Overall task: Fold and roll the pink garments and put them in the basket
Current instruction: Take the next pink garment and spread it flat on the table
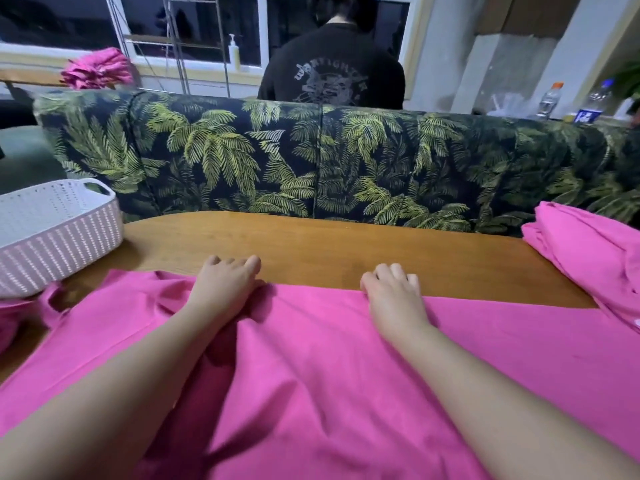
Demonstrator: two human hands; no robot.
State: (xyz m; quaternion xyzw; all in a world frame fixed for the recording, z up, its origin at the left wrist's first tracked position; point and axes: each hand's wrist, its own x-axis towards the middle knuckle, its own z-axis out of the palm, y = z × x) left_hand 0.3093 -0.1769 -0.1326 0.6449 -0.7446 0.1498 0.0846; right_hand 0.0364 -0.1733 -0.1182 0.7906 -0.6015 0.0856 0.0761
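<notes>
A pink garment lies spread over the near part of the wooden table. My left hand and my right hand both sit at its far edge, fingers curled over the hem and gripping it. A white woven basket stands at the table's left end; its inside is hidden. A stack of pink garments lies at the table's right end.
A sofa with a palm-leaf print stands right behind the table. A person in a black shirt sits beyond it, back turned. More pink cloth is heaped at the far left. Bottles stand at the far right.
</notes>
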